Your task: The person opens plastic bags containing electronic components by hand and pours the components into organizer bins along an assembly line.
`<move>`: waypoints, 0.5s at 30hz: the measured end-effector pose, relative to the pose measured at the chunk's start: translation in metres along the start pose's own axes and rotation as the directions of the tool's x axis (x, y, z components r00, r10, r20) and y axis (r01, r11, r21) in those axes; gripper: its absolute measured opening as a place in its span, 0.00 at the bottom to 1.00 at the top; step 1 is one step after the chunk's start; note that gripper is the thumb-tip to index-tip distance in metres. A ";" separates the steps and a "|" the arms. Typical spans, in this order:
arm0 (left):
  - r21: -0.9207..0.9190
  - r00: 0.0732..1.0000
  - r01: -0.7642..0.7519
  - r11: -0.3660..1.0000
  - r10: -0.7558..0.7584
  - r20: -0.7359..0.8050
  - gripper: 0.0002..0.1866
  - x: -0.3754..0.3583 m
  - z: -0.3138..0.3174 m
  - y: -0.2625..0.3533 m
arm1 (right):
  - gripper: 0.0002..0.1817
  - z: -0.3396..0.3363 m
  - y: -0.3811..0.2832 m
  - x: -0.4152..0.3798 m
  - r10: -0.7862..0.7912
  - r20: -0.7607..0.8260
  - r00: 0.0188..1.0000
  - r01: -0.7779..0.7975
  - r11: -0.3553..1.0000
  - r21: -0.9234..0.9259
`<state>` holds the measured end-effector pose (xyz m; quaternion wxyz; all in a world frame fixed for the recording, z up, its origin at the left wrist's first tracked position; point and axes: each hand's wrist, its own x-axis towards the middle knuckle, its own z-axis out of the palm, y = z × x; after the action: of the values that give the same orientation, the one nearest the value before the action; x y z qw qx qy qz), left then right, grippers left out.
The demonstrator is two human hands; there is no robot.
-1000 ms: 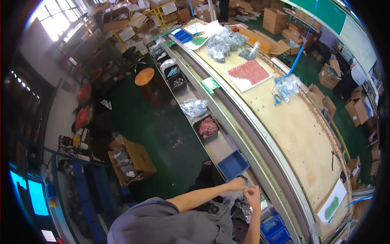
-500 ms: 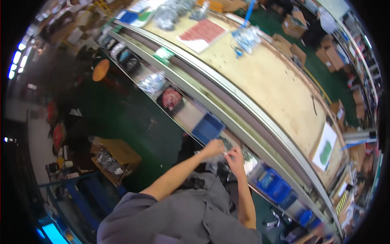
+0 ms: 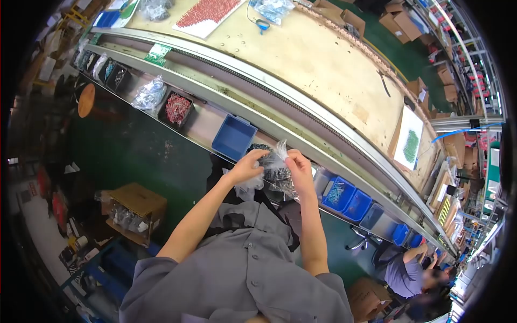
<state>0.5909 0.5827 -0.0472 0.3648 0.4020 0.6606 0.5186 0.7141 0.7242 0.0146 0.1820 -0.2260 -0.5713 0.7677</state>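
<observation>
A clear plastic bag [image 3: 279, 173] with small dark parts inside lies at the edge of the long shelf in front of me. My right hand [image 3: 299, 168] pinches the gathered top of this bag, which sticks up between thumb and fingers. Just left of it, my left hand [image 3: 247, 166] is curved with thumb and fingers apart, its fingertips at the bag's side. Below that hand hangs crumpled clear plastic [image 3: 249, 187]. Beside the left hand sits a blue bin [image 3: 235, 138] with nothing visible in it.
A black bin of red parts [image 3: 176, 109] and a bag of parts [image 3: 149, 93] stand leftward. Blue bins [image 3: 338, 194] line the right. Beyond the rail [image 3: 301, 116] is a wooden board [image 3: 323, 75]. Another person [image 3: 406, 272] works at far right; a carton [image 3: 137, 210] stands lower left.
My hands were close together, fingers nearly meeting; now they are apart, with the bag top raised in my right hand. The view has turned, shifting the bench leftward.
</observation>
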 end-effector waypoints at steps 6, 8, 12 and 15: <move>0.624 0.952 0.194 0.757 -0.300 0.068 0.19 0.014 0.015 0.033 | 0.03 0.026 -0.014 0.007 -0.002 0.054 0.999 0.007 0.996 -0.083; 0.561 0.984 0.140 0.816 -0.180 0.016 0.16 0.014 0.022 0.023 | 0.04 0.036 -0.023 0.007 0.006 0.098 0.995 0.002 0.997 -0.080; 0.342 0.999 -0.002 0.940 0.013 -0.029 0.10 0.015 0.020 0.037 | 0.05 0.055 -0.045 0.004 -0.061 0.184 0.981 0.072 0.996 -0.052; 0.233 0.999 -0.038 0.972 0.034 0.019 0.08 0.005 0.020 0.034 | 0.06 0.058 -0.070 0.009 -0.113 0.185 0.976 0.110 0.994 0.027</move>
<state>0.6119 0.5995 -0.0184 0.3106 0.4580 0.7068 0.4407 0.6754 0.7025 0.0951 0.1725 -0.1192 -0.5912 0.7788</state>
